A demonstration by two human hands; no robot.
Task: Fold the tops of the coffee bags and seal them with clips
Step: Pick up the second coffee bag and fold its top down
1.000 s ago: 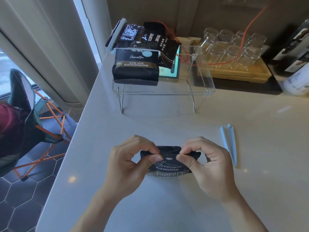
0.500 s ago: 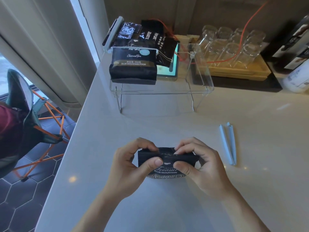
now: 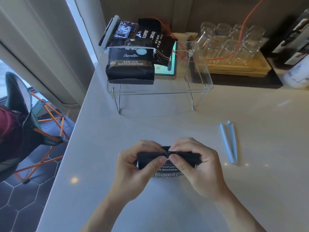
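Both hands — left hand, right hand — pinch the folded top of the coffee bag on the counter. Reaching for the clip (lying apart, rightward) risks the fold springing open.

A: What's on the counter?
B: Mid-bottom a black bag. Right of it an open blue clip. Upper middle a clear stand. Upper right a wooden tray and a white bottle.
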